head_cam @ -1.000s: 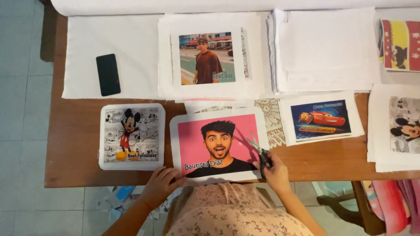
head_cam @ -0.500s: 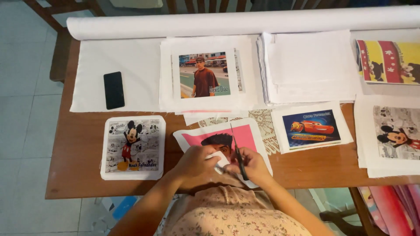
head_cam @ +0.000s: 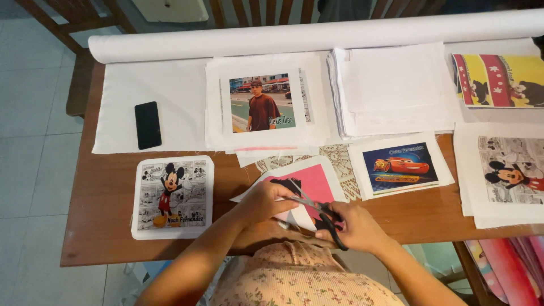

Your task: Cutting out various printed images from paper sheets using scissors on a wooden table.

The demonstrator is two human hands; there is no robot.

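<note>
My left hand (head_cam: 266, 199) grips the near edge of a pink printed sheet (head_cam: 314, 180) with a portrait on it, lifting and tilting that edge off the brown wooden table (head_cam: 107, 198). My right hand (head_cam: 351, 226) holds black-handled scissors (head_cam: 317, 211), whose blades point up-left into the sheet's white border beside my left fingers. Part of the picture is hidden behind my hands.
A trimmed cartoon-mouse print (head_cam: 173, 195) lies to the left, a black phone (head_cam: 148, 124) on white fabric (head_cam: 124, 96) behind it. A photo print of a person (head_cam: 262, 103), a stack of white sheets (head_cam: 396, 88), a red car print (head_cam: 401, 166), more mouse prints (head_cam: 510, 175) and a fabric roll (head_cam: 294, 37) fill the back and right.
The pink sheet lay flat a second ago. My left hand has since picked up its near edge, and my right hand has brought the scissors into the border. The view has shifted down and left.
</note>
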